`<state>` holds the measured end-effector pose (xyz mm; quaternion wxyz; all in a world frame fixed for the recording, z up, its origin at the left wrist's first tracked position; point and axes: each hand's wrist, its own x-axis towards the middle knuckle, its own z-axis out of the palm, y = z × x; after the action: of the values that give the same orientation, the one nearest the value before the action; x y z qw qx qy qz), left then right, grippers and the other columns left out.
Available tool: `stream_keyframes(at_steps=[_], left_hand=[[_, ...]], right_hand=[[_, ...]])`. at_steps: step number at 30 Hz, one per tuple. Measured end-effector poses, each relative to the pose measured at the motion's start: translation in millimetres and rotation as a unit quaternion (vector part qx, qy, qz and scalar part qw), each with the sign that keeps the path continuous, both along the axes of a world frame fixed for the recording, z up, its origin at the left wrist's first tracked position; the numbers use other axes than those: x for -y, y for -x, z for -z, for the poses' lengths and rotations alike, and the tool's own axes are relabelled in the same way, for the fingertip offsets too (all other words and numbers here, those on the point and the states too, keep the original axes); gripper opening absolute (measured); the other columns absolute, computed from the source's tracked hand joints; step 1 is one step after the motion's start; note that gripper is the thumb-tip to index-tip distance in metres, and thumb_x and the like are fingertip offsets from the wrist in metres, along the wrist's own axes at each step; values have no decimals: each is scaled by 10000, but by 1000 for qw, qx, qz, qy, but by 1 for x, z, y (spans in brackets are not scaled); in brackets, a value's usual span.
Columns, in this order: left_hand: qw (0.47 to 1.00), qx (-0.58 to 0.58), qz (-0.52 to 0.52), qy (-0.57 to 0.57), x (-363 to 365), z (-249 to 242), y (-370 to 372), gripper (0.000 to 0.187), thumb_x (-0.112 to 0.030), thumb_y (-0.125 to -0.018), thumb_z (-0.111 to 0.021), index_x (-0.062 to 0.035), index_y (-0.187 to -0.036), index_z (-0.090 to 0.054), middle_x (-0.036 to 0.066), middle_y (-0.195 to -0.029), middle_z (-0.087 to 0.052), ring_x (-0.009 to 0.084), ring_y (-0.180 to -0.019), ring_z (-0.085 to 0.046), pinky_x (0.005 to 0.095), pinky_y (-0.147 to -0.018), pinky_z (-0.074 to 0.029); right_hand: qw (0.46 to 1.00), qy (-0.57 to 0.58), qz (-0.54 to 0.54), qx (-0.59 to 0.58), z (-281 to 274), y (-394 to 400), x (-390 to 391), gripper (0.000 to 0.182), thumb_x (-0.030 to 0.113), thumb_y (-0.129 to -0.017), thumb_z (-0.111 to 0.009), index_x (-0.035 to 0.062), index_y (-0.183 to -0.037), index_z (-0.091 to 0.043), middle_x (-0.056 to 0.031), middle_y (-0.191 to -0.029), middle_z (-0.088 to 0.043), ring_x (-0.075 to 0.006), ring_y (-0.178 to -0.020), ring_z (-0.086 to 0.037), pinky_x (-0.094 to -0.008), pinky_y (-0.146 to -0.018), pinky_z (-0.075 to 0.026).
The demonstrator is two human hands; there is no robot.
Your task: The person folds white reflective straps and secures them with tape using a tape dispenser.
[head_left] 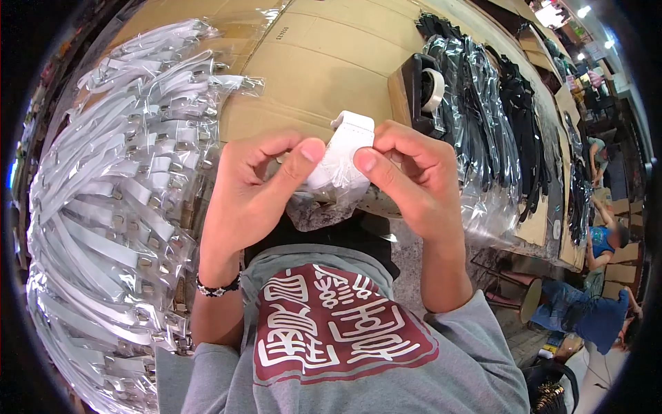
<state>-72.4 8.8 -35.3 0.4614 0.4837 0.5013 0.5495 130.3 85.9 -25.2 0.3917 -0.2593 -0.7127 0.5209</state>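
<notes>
- Left hand, with a braided bracelet on its wrist: thumb and fingers curled close together at the left side of a strap; whether it grips the plastic there, I cannot tell.
- Right hand: narrow, holding the white strap between thumb and fingers, the thumb lying on its face.
- Strap: folded, glossy with clear plastic below, between the two hands, over the near edge of the counter.
- Below the hands: a gray shirt with a dark red printed panel.
- Left: a long heap of white straps in clear sleeves, with metal buckles.
- Beyond the hands: the counter, covered in brown cardboard.
- Right of the strap: a tape dispenser with a pale roll, beside black straps, some in clear plastic.
- Far right: people in blue tops, near boxes.
</notes>
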Motion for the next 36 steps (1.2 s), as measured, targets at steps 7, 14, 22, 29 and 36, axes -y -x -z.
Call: stream_keyframes(at_steps=[7,14,22,29,36], left_hand=[[994,27,-44,-94,-6,-1,-17,132,-59,-900,-746,44,-980,-731,43,-866,-725,69,-802,-621,237,-730,-498],[994,31,-68,-81,-4,-5,-23,137,-63,-930,-719,60,-992,-725,41,-831,-709,62,-760,-599,213,-671,-478],[993,64,-65,-70,-3,-8,-23,130,-55,-935,-710,64,-986,-716,31,-846,-700,53,-789,-586,214,-700,-469],[993,10,-41,-112,-4,-2,-21,109,-26,-890,-744,55,-960,-722,48,-852,-719,62,-812,-612,225,-717,-481],[989,-55,-101,-96,0,-11,-27,143,-88,-934,-717,55,-934,-718,21,-778,-684,46,-720,-548,224,-624,-435]], right_hand=[[1000,-17,-8,1,0,5,2,166,84,-919,-705,-32,-828,-628,-10,-718,-551,-77,-640,-467,-248,-593,-375],[1000,-20,-5,-17,2,4,1,158,73,-911,-700,-36,-824,-626,-13,-715,-555,-78,-638,-470,-252,-591,-373],[1000,-7,4,-12,-1,1,1,157,64,-908,-699,-43,-817,-626,-15,-702,-560,-78,-633,-471,-254,-581,-371],[999,-21,-7,-31,-1,4,4,140,62,-912,-695,-50,-843,-648,-19,-711,-571,-76,-633,-474,-253,-578,-368],[999,-17,-2,-30,-3,7,4,156,65,-911,-697,-49,-826,-635,-15,-701,-553,-76,-635,-461,-256,-577,-361]])
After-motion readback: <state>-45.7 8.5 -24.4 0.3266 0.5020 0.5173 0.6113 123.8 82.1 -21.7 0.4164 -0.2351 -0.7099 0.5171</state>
